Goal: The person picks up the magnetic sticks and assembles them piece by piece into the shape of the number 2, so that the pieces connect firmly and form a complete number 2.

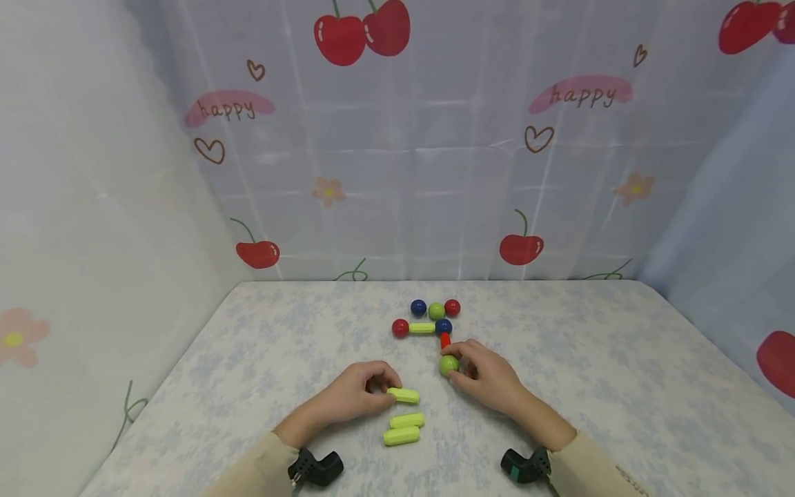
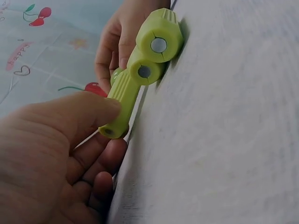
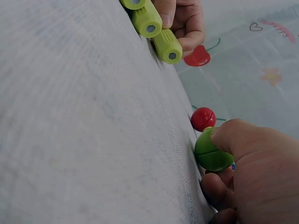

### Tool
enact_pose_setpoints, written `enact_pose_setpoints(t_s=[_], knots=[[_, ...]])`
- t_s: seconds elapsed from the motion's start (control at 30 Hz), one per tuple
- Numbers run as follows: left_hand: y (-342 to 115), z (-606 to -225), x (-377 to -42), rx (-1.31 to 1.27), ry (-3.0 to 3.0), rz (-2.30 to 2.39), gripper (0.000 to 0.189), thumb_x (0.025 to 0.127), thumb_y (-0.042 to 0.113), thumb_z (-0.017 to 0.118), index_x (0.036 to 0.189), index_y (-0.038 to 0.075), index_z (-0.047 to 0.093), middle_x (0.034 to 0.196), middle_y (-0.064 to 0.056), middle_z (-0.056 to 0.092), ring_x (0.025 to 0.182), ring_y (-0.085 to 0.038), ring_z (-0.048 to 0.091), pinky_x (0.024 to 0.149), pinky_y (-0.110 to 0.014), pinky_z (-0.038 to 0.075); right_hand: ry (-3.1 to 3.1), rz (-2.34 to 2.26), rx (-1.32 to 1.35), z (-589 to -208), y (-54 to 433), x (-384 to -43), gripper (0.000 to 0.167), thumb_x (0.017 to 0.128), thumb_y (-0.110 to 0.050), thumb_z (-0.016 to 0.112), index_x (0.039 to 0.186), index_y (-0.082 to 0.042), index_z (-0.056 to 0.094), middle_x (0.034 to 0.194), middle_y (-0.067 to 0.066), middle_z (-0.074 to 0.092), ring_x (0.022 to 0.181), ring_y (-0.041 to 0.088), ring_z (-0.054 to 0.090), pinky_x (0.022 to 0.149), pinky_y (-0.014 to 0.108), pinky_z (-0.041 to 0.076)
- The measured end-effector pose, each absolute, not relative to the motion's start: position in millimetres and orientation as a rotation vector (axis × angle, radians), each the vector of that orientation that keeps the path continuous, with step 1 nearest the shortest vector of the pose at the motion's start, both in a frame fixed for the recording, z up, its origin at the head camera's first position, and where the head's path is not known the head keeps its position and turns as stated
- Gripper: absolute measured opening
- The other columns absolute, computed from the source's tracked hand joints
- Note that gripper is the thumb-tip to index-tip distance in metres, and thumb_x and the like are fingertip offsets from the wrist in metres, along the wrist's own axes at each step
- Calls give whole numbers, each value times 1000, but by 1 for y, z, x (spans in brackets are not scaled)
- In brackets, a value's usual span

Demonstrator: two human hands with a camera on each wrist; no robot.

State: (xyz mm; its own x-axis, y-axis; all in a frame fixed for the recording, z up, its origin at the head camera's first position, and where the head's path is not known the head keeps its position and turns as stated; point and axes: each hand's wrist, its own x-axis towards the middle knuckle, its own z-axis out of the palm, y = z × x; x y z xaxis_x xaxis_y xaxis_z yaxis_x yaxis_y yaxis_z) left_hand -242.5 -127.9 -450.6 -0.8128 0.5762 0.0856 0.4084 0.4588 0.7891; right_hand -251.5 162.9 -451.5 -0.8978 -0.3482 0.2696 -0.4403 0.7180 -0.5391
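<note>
Two hands each grip a piece at the table [image 1: 298, 324]: the left hand [image 1: 363, 392] pinches a yellow-green rod [image 1: 406, 395] between thumb and fingers, while the right hand [image 1: 491, 378] pinches a green ball [image 1: 448, 366]. Two more rods [image 1: 407, 421] lie side by side, nearer the person. Just beyond the ball, a red rod [image 1: 445, 339] meets a blue ball [image 1: 444, 327]; a third lime rod [image 1: 422, 328] spans from there to a red ball [image 1: 400, 328]. Behind these sit three further balls [image 1: 437, 311].

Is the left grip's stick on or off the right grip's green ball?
Off: in the head view, bare table shows between the stick and the ball.
</note>
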Motion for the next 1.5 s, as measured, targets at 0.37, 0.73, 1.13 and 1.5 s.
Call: enact_pose_setpoints(t_s=[0.37, 0.73, 1.13, 1.5], knots=[[-113, -425, -257, 638, 2604, 1222, 10, 91, 15, 72, 100, 17, 70, 98, 3, 68, 88, -12, 61, 71, -26, 51, -2784, 957, 618, -454, 163, -251, 32, 90, -25, 75, 120, -28, 66, 96, -12, 59, 67, 1, 49, 59, 20, 43], [-89, -437, -276, 598, 2608, 1376, 13, 92, 17, 72, 105, 16, 70, 105, 1, 69, 90, -10, 63, 74, -26, 53, -2772, 972, 683, -452, 160, -252, 32, 91, -26, 74, 122, -28, 65, 98, -11, 59, 66, 0, 49, 59, 20, 44], [-87, -453, -276, 700, 2647, 1390, 11, 91, 18, 73, 102, 16, 70, 90, 3, 68, 77, -8, 59, 68, -22, 48, -2770, 935, 684, -453, 163, -253, 31, 91, -26, 74, 120, -28, 65, 97, -12, 59, 64, -1, 48, 58, 20, 44], [-87, -454, -278, 737, 2626, 1385, 10, 91, 20, 73, 101, 20, 69, 88, 5, 66, 77, -8, 58, 67, -23, 48, -2771, 917, 662, -451, 164, -252, 30, 90, -25, 74, 119, -29, 66, 94, -12, 58, 65, -1, 48, 58, 20, 43]])
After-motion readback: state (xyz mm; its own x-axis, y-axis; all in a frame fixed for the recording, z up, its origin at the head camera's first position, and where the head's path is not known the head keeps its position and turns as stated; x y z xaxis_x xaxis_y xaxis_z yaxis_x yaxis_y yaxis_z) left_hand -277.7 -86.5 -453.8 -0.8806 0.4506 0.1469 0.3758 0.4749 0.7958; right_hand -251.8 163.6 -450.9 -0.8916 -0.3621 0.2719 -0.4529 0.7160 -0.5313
